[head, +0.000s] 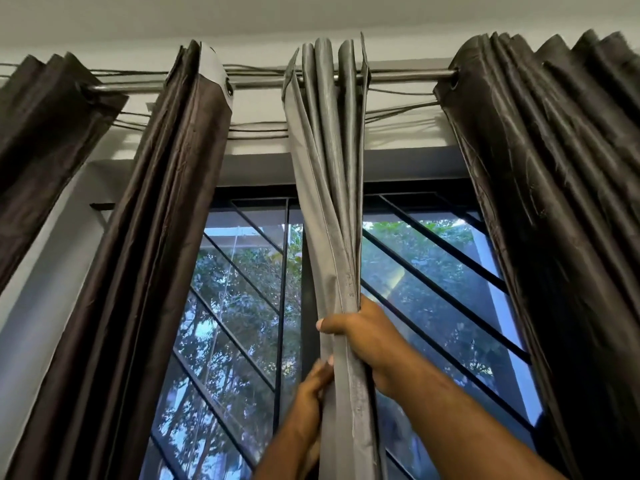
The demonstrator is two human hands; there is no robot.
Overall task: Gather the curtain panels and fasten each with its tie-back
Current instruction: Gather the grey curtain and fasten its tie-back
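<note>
The grey panel (329, 168) hangs by its eyelets from the rod (398, 77) at mid-window. Its smooth, faintly shiny folds are drawn into one narrow upright bundle, which the right hand (360, 337) grips with curled fingers and the left hand (313, 386) pinches at its left edge just below. The left brown panel (166, 237), dark and glossy with pale lining showing at its top corner, hangs bunched at the window's left side, the far-left brown panel (41, 150) hangs apart from it, and the right brown panel (554, 202) hangs in deep pleats on the right.
</note>
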